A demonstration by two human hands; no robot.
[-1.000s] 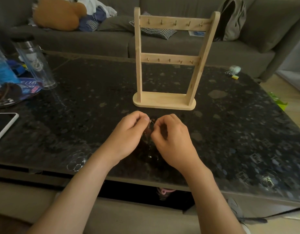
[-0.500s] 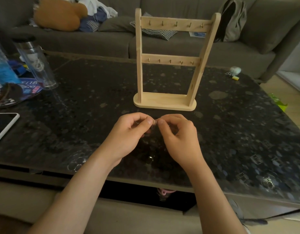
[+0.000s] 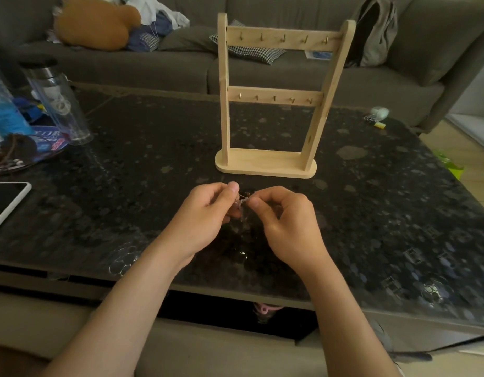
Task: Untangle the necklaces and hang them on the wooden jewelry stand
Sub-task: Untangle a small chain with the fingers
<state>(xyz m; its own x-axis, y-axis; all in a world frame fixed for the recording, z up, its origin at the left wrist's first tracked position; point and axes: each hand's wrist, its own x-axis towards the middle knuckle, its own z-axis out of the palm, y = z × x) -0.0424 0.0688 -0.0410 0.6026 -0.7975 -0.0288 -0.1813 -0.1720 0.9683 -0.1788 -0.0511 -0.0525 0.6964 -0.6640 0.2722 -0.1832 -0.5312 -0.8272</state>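
Pale, light-wood jewelry stand (image 3: 265, 162) with small brass-coloured hooks (image 3: 284, 38), on a glossy black table (image 3: 153, 159) flecked with grey speckles. Thin silvery necklaces (image 3: 242, 199) glint at the near side. The far sofa (image 3: 153, 67) is dull grey-brown, with an orange-brown plush toy (image 3: 96, 23) at left and a black-and-white checked cushion (image 3: 252, 51). At left, a black phone (image 3: 4, 203) has a white edge, and a bottle (image 3: 4, 115) is bright blue.
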